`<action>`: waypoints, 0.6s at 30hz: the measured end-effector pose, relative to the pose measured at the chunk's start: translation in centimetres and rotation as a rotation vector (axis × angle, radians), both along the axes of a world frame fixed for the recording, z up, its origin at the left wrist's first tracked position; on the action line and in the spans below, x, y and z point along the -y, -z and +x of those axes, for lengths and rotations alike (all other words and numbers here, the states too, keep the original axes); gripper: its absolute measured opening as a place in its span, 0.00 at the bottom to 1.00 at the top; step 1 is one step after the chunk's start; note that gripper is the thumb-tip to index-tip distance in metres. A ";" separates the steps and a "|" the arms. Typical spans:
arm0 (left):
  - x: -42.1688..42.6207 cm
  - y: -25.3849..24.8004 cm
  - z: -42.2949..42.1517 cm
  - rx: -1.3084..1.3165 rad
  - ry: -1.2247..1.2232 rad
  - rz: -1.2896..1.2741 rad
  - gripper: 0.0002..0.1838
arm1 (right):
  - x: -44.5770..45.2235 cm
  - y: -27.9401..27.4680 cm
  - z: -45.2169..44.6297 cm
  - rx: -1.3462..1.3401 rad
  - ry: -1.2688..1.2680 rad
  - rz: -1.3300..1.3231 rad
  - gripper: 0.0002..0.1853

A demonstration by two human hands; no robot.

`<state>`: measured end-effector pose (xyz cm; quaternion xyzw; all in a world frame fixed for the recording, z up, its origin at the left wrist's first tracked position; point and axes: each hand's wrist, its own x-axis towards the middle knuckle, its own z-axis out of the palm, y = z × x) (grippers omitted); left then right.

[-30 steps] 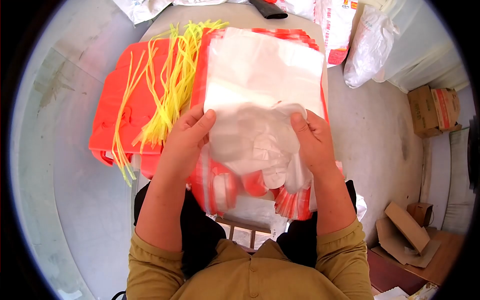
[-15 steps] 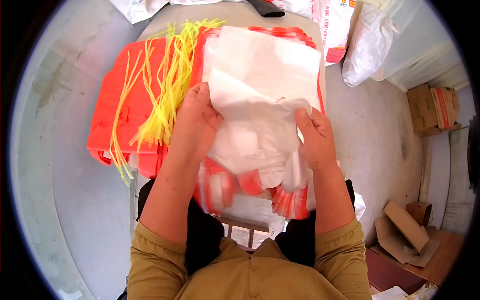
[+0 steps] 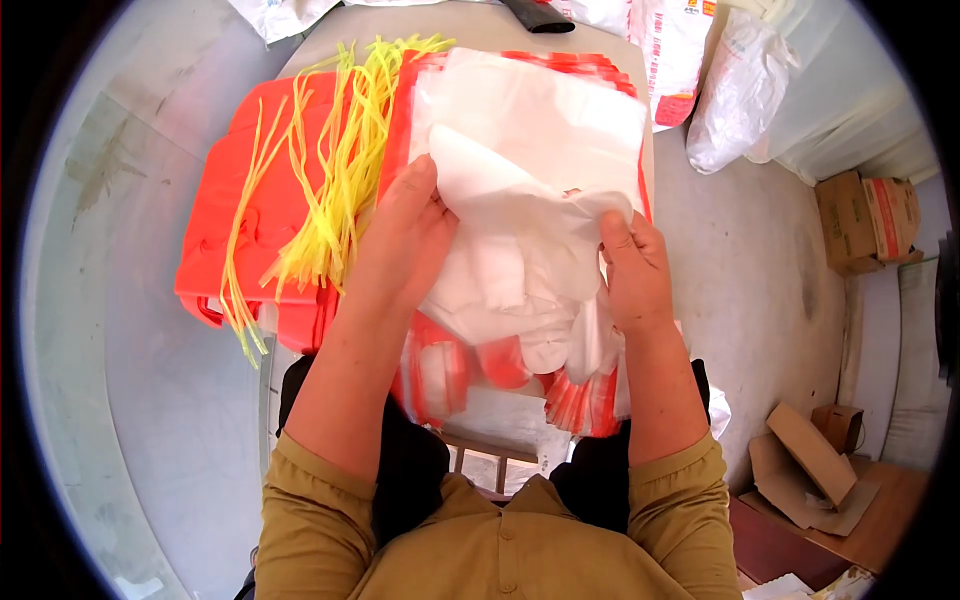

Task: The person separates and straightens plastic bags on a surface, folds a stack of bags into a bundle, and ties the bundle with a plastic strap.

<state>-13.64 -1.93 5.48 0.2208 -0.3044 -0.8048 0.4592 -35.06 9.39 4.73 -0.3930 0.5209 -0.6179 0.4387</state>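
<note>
Pinched the right edge of a white film (image 3: 500, 225) between thumb and fingers of the right hand (image 3: 635, 260); kept the left hand (image 3: 415, 215) at its left edge — could not tell if gripping. Had the film over a red-edged stack (image 3: 590, 65) on the table (image 3: 325, 42) — with yellow strips (image 3: 345, 190) draped across the red bundle (image 3: 215, 235) to the left.

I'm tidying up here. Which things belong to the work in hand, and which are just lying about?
Work in hand:
- pale plastic, between left hand and right hand
- red-edged stack beneath
- probably yellow strips, red pile

Apparently lying about:
- black tube
- cardboard boxes
- white sack
</note>
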 end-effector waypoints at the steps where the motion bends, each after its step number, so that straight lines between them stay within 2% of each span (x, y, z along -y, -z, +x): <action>1: 0.0 0.0 0.0 0.009 -0.006 0.012 0.27 | 0.0 -0.3 0.1 0.005 -0.003 -0.007 0.15; 3: -0.1 0.0 -0.1 0.027 -0.017 0.035 0.27 | -0.2 -0.9 0.2 0.013 -0.019 -0.034 0.16; 6: -0.6 -0.6 -0.1 0.056 -0.047 0.054 0.21 | -0.1 -1.0 0.5 0.073 -0.001 -0.056 0.17; 9: -0.3 -0.2 0.8 0.283 -0.034 -0.083 0.22 | -0.1 -0.8 0.2 0.075 -0.008 -0.038 0.17; 12: -1.2 -1.5 1.6 0.166 0.005 -0.083 0.28 | 0.0 0.0 -0.1 0.012 -0.012 0.023 0.16; 15: -2.3 -2.6 2.8 0.240 0.053 -0.066 0.36 | -0.3 -1.3 1.1 -0.074 -0.037 -0.061 0.13; 18: -3.7 -2.7 5.4 0.411 0.132 -0.040 0.45 | -0.7 -2.4 1.3 -0.973 -0.100 -0.386 0.14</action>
